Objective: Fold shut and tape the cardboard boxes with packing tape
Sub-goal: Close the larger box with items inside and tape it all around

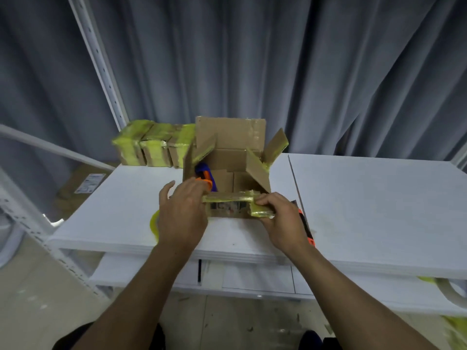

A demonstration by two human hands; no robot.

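An open cardboard box (pixel 228 170) stands on the white table (pixel 366 198), its back and side flaps up and edged with old yellow tape. A blue and orange object (pixel 206 176) lies inside at the left. My right hand (pixel 280 218) grips the right end of the near flap (pixel 228 198), which is bent outward. My left hand (pixel 180 210) rests against the box's near left corner, fingers apart, over the flap's left end. A roll of yellow packing tape (pixel 154 223) lies on the table, partly hidden behind my left wrist.
Several smaller boxes (pixel 151 145) wrapped in yellow tape sit at the table's back left. An orange and black tool (pixel 307 229) lies by my right wrist. A white shelf frame (pixel 30 218) stands to the left, grey curtains behind.
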